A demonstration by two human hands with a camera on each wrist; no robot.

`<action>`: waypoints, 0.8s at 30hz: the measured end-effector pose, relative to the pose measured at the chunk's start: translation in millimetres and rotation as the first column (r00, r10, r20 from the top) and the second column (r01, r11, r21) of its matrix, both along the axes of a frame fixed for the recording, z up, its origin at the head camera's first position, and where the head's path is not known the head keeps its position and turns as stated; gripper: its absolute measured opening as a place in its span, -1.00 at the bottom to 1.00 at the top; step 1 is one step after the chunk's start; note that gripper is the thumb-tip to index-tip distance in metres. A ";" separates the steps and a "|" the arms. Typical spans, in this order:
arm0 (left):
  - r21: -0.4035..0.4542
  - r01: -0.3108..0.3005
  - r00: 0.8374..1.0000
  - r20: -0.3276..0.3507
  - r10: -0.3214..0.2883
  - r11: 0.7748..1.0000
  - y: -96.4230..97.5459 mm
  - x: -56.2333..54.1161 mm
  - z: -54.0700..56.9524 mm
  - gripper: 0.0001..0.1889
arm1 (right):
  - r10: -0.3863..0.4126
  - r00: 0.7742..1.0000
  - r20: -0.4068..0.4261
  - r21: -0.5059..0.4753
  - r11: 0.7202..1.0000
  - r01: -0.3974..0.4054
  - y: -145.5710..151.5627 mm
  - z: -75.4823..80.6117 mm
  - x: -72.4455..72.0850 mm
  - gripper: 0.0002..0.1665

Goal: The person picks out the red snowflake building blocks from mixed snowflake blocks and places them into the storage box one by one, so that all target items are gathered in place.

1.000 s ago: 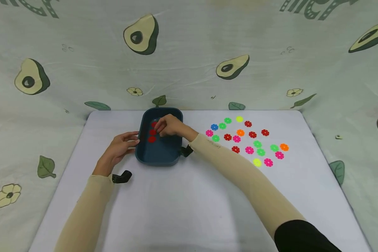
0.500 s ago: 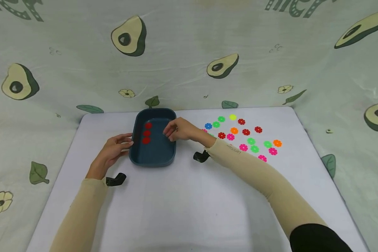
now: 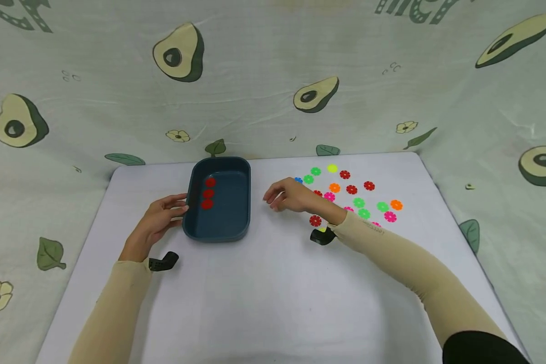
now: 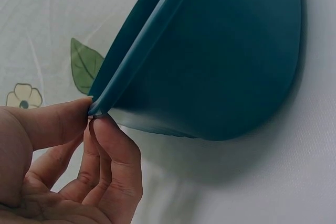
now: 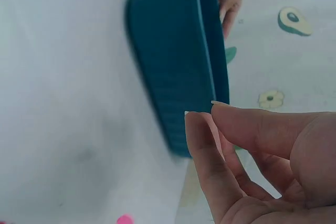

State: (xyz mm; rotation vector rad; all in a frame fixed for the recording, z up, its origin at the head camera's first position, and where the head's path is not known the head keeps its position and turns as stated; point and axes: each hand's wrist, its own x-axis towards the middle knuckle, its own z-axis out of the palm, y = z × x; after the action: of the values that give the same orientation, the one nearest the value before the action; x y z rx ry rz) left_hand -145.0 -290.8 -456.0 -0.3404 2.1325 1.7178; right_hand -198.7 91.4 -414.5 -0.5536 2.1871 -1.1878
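Note:
A dark blue plastic tray (image 3: 229, 220) stands on the white table, left of the middle in the head view. Three red discs (image 3: 208, 193) lie in a column on its floor. My left hand (image 3: 161, 217) holds the tray's left side; in the left wrist view, thumb and index finger pinch its rim (image 4: 144, 40). Over the table right of the tray is my right hand (image 3: 291, 195), with loosely bent fingers. The right wrist view shows a small gap between its thumb and index fingertip, with nothing in it. Notched plastic discs (image 3: 334, 187) lie scattered just beyond this hand.
The loose discs are red, green, pink, orange, yellow and blue; the right hand and forearm cover some. A cloth (image 3: 250, 96) printed with avocados hangs behind the table (image 3: 255, 303). Black wrist cameras (image 3: 323, 236) stick out from both sleeves.
My right hand has left the inside of the tray and moved right, towards the scattered discs. The left hand stays on the rim. The head view has shifted slightly.

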 end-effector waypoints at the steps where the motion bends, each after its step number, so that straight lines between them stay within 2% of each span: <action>1: 0.000 0.001 1.000 0.000 -0.001 1.000 -0.2 0.1 0.0 -0.34 | -0.009 1.000 -0.002 0.004 1.000 0.009 5.6 -1.5 0.9 -0.64; 12: 0.005 0.003 1.000 -0.001 -0.003 1.000 -1.5 0.1 -0.7 -0.35 | -0.107 0.994 0.037 0.027 0.994 0.106 63.8 -22.1 8.9 -0.60; 19: -0.002 -0.004 1.000 0.010 0.004 1.000 -0.2 -1.1 -1.2 -0.34 | -0.152 0.988 -0.012 0.084 0.985 0.153 88.8 -35.6 14.5 -0.64; 24: -0.008 -0.011 1.000 0.021 0.011 1.000 1.4 -0.7 0.2 -0.35 | -0.165 0.986 -0.028 0.083 0.982 0.167 102.1 -41.0 18.9 -0.64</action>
State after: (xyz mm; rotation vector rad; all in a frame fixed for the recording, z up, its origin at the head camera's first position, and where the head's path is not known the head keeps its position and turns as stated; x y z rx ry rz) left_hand -145.7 -289.4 -455.9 -0.3712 2.1263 1.7050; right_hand -179.8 193.4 -455.5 -0.3548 2.3271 -1.1707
